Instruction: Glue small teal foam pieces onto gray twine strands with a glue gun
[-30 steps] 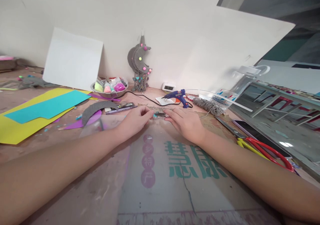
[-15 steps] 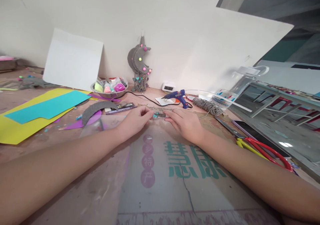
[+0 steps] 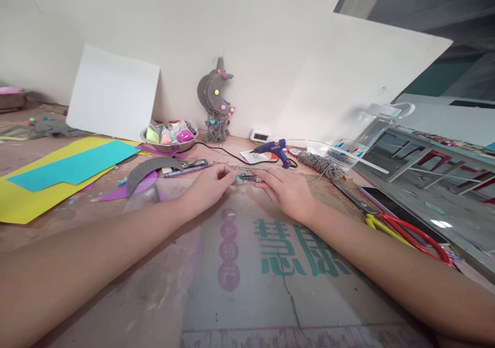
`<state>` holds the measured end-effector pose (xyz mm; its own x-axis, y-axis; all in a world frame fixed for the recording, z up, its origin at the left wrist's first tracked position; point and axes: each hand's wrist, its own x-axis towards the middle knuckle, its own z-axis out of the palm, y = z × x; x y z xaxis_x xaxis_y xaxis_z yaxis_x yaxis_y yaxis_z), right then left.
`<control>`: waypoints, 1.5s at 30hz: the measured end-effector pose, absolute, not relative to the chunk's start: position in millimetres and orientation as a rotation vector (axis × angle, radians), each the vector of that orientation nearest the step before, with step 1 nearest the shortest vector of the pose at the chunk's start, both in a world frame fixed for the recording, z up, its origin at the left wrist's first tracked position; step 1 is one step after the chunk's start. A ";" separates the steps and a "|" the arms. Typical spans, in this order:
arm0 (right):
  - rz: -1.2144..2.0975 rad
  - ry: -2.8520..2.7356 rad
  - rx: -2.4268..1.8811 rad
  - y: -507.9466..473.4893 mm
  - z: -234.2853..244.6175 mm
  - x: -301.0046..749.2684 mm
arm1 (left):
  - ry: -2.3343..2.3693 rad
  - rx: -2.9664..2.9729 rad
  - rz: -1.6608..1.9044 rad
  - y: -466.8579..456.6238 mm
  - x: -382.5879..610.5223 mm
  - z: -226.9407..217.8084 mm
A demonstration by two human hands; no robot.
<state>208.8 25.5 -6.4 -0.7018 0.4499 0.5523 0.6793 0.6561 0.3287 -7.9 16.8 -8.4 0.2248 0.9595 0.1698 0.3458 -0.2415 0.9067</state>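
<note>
Both of my hands meet at the middle of the table, fingertips a short gap apart. My left hand (image 3: 211, 185) is closed in a pinch at a small turquoise piece (image 3: 240, 177). Beside that piece, a small shiny dark object (image 3: 249, 179) reaches to the fingertips of my right hand (image 3: 288, 191), which are pressed together. What exactly the right fingers grip is too small to make out. Just behind the fingers lies a strip of grey twisted cord (image 3: 247, 167). Under my wrists is a clear printed plastic sheet (image 3: 240, 307).
A blue glue gun (image 3: 276, 151) and a grey yarn bundle (image 3: 320, 165) lie behind my right hand. Scissors (image 3: 406, 232) and a phone (image 3: 402, 211) are at right. Coloured sheets (image 3: 77, 165), a grey crescent (image 3: 149, 170) and a metal bowl (image 3: 170, 144) stand left. A decorated moon (image 3: 218, 93) hangs behind.
</note>
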 end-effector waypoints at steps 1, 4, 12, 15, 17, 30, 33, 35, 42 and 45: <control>-0.733 -2.451 -0.890 25.6 -6.6 209.1 | 1.217 1.736 1.012 16.9 -8.0 -8.6; -0.727 -2.468 -0.888 25.7 -6.7 210.0 | 1.210 1.745 1.008 16.9 -8.1 -8.7; -0.731 -2.478 -0.877 24.9 -5.6 208.2 | 1.190 1.736 1.004 16.0 -6.6 -7.1; -0.727 -2.477 -0.863 24.0 -4.9 208.0 | 1.203 1.719 0.996 16.5 -6.8 -7.8; -0.724 -2.468 -0.856 23.9 -4.8 208.6 | 1.210 1.718 0.996 17.2 -7.1 -8.4; -0.768 -2.438 -0.871 26.0 -5.5 208.3 | 1.246 1.726 0.988 16.5 -6.8 -7.8; -0.742 -2.447 -0.877 26.0 -5.5 208.5 | 1.235 1.736 0.990 16.1 -6.7 -7.6; -0.731 -2.452 -0.884 26.1 -5.9 208.7 | 1.232 1.746 0.992 15.7 -6.6 -7.2; -0.723 -2.459 -0.887 25.9 -6.3 208.0 | 1.222 1.757 0.983 16.6 -6.3 -7.3; -0.727 -2.464 -0.885 25.9 -5.9 207.8 | 1.222 1.748 0.984 17.2 -6.4 -7.7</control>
